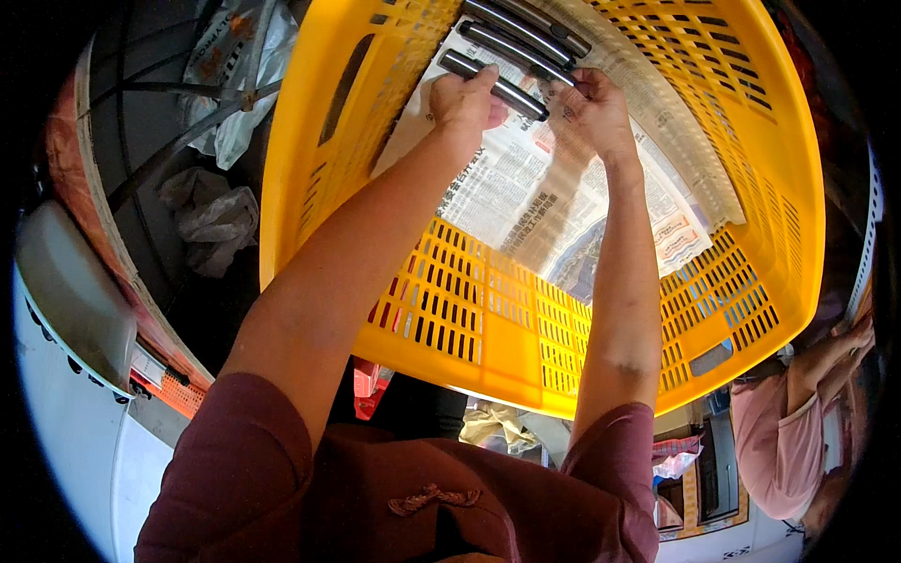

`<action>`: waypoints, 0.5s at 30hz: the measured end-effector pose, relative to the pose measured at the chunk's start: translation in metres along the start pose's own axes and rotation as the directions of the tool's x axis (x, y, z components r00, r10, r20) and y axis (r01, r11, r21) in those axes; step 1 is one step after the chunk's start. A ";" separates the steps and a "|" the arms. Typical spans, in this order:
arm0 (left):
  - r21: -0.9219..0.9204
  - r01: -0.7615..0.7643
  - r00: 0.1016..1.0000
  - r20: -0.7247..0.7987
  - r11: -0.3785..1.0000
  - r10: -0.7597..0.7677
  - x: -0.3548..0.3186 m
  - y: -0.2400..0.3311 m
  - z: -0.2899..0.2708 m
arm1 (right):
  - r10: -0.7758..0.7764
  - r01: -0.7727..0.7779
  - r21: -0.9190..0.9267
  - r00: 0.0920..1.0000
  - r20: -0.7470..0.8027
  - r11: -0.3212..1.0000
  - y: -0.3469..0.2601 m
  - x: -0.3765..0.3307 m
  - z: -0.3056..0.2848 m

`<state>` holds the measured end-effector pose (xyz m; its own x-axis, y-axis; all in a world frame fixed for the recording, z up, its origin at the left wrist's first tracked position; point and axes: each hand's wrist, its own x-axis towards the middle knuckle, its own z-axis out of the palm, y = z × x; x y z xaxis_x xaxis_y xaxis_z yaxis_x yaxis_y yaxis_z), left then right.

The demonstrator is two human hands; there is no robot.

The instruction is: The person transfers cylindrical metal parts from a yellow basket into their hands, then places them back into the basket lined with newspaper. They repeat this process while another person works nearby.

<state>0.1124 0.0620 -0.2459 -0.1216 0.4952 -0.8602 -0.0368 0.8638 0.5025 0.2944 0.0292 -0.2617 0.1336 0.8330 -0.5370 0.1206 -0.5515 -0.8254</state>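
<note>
Both my arms reach into a yellow plastic basket [788,178] whose bottom is lined with newspaper [582,188]. My left hand [462,105] is closed around a shiny metal tube [514,96] with dark ends, which lies slanted over the paper. My right hand [598,114] has its fingers bent and pinched at the right end of a second similar tube [507,43], just beyond the first. What its fingertips press on is partly hidden. Further up, against the far wall of the basket, lies another dark, shiny tube [535,21].
Crumpled plastic bags [214,220] and thin dark metal bars [178,131] are to the left of the basket. A pale rounded panel [70,300] stands at the far left. At the lower right is another person [774,422] in a pink top, arms bent.
</note>
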 end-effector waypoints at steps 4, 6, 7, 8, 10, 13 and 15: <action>0.005 -0.021 1.000 0.015 1.000 0.021 -0.005 0.004 0.004 | 0.117 -0.116 0.037 0.993 -0.035 0.993 -0.007 -0.003 -0.001; 0.009 -0.033 0.998 0.063 0.999 0.032 -0.006 0.010 0.007 | 0.064 -0.080 -0.126 0.990 -0.124 0.989 -0.001 -0.001 0.004; -0.006 -0.039 0.994 0.097 0.999 0.039 -0.003 0.013 0.008 | 0.033 -0.067 -0.208 0.986 -0.165 0.976 0.001 0.000 0.006; -0.024 -0.044 0.991 0.127 0.999 0.046 0.000 0.015 0.006 | -0.015 -0.051 -0.301 0.977 -0.211 0.952 0.000 0.001 0.011; -0.025 -0.046 0.988 0.148 0.999 0.049 0.006 0.011 0.003 | -0.122 -0.033 -0.481 0.950 -0.287 0.876 -0.004 0.002 0.020; -0.026 -0.040 0.986 0.163 0.999 0.043 0.006 0.009 0.001 | -0.161 0.010 -0.391 0.921 -0.355 0.920 -0.006 -0.005 0.027; -0.034 -0.030 0.985 0.168 0.999 0.035 0.007 0.010 -0.001 | -0.121 0.021 -0.340 0.954 -0.275 0.940 -0.017 -0.019 0.033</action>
<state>0.1097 0.0734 -0.2466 0.0456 0.5341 -0.8442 -0.0674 0.8448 0.5308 0.2572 0.0240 -0.2432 0.3831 0.8488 -0.3643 0.4510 -0.5161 -0.7282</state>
